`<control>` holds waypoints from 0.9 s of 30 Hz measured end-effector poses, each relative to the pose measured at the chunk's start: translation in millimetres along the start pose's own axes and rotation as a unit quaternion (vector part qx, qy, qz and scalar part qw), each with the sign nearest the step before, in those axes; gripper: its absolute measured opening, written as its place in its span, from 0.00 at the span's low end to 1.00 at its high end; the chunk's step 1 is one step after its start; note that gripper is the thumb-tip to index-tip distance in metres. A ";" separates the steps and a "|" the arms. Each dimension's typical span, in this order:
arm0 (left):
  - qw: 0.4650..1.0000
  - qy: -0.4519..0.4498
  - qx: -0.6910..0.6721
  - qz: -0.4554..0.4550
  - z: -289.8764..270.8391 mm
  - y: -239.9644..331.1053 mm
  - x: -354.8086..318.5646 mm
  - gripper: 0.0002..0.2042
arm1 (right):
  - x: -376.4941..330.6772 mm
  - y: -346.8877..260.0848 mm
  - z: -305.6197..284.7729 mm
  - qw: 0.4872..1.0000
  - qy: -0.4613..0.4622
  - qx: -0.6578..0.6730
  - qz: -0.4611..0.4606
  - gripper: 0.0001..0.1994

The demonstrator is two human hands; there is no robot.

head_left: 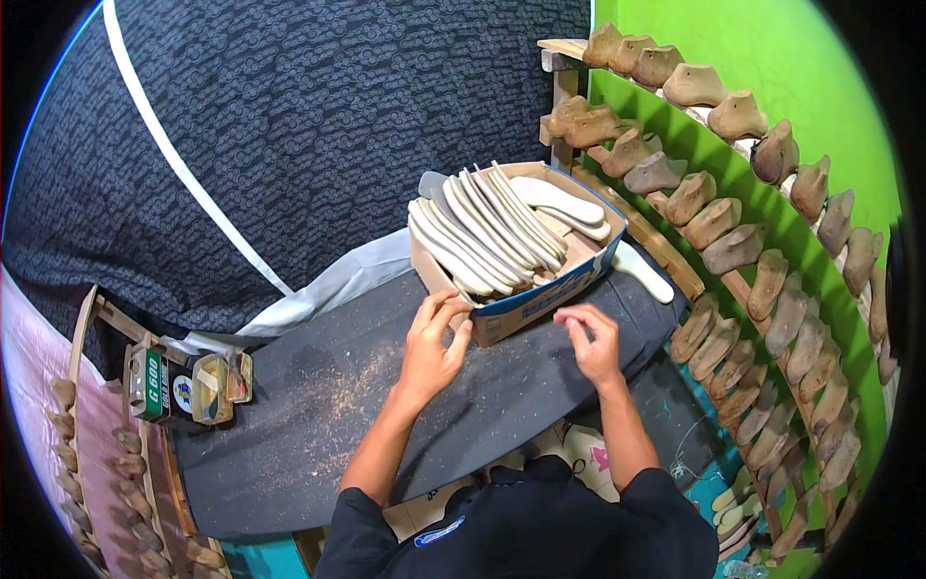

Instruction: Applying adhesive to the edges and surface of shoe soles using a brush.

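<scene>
**Hands at a box of insoles: risks and counts**

We see one cardboard box (540, 289) standing on the dark work surface (309, 405), just in front of both hands. Our left hand (434, 343) has its thumb and fingertips closed lightly on the near end of an insole at the box's near left corner. Our right hand (590, 340) hovers at the box's near right edge, fingers curled with thumb and forefinger almost pinched; whether they hold anything we cannot tell.

In our judgement, the fanned stack of insoles (482, 232) leans left over the rim, so pulling one out could drag its neighbours off. The box also sits near the right end of the surface and could be nudged off.

Counts: roughly ten insoles on edge, two lying flat further right (564, 201), one loose insole (644, 272) outside to the right. The wooden shoe lasts (719, 222) on the right racks number several dozen, too many to count exactly. One tin (159, 386) stands near left.
</scene>
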State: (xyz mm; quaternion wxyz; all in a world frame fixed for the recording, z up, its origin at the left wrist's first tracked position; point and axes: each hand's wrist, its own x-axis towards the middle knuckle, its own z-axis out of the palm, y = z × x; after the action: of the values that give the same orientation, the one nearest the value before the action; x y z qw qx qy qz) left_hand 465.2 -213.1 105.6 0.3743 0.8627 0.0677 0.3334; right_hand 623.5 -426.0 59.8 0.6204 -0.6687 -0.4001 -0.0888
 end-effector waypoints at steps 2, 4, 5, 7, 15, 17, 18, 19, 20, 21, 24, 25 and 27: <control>0.999 -0.005 0.026 0.045 15.7 0.4 20.7 0.10 | 30.3 13.4 -5.4 0.999 0.029 0.003 -0.023 0.06; 0.998 -0.005 0.045 0.050 30.1 -1.9 40.4 0.09 | 58.1 31.7 -8.9 0.998 0.050 0.019 -0.022 0.06; 0.997 -0.002 0.063 0.054 37.0 -4.5 50.5 0.09 | 73.1 41.6 -9.2 0.998 0.046 0.023 -0.025 0.06; 0.998 0.001 0.057 0.041 55.4 -6.4 67.5 0.08 | 98.6 63.5 -12.3 0.998 0.051 0.033 -0.025 0.06; 0.994 0.044 0.093 0.026 92.8 -15.7 97.7 0.09 | 135.8 84.9 -5.4 1.000 -0.018 -0.012 0.011 0.12; 0.996 0.049 0.079 0.014 93.1 -16.9 94.1 0.09 | 133.7 82.9 -10.6 0.990 -0.101 -0.091 0.028 0.15; 0.996 0.047 0.074 0.001 91.8 -18.9 92.3 0.09 | 133.7 85.7 -9.0 0.985 -0.108 -0.137 0.009 0.15; 0.997 0.044 0.068 -0.012 90.6 -20.6 90.6 0.09 | 134.0 88.6 -7.0 0.977 -0.115 -0.182 -0.010 0.15; 0.997 0.046 0.064 -0.023 90.6 -19.1 88.9 0.09 | 134.9 90.5 -6.8 0.977 -0.116 -0.180 -0.010 0.15; 0.996 0.047 0.065 -0.025 91.1 -19.3 89.0 0.09 | 136.1 92.3 -6.3 0.978 -0.102 -0.180 -0.019 0.14; 0.997 0.047 0.058 -0.030 92.6 -19.7 90.0 0.09 | 137.0 94.9 -6.6 0.979 -0.086 -0.186 -0.013 0.13; 0.996 0.046 0.071 -0.026 93.4 -19.2 89.7 0.09 | 137.2 94.9 -6.9 0.978 -0.081 -0.193 0.002 0.13; 0.995 0.044 0.081 -0.024 94.7 -17.5 88.8 0.09 | 136.9 91.7 -6.2 0.985 -0.048 -0.164 0.012 0.13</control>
State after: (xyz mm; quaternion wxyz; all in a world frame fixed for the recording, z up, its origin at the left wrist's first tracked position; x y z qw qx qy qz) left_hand 595.1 -225.0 92.9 0.3076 0.8728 0.1316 0.3555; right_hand 775.9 -365.2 75.8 0.4829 -0.7698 -0.4016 -0.1138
